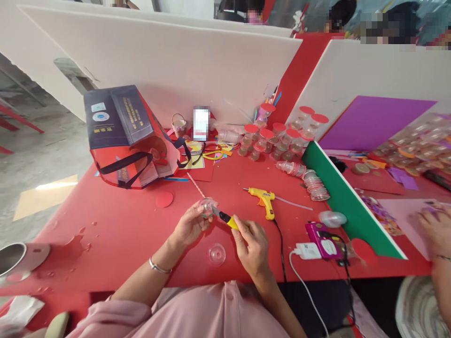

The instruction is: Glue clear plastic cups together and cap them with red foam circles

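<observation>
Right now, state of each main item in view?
Yellow-handled knife: blade exposed, held in right hand
Clear plastic piece: held in left hand, blade at it
Glue gun: lying on its side, stick in rear
Phone: upright, screen lit
Bag: open
Purple power strip: plugs in
Clear disc: loose, lying flat

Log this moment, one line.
left grip: holds clear plastic piece | right grip: holds yellow-handled knife, blade at piece | glue gun: lying on red table
</observation>
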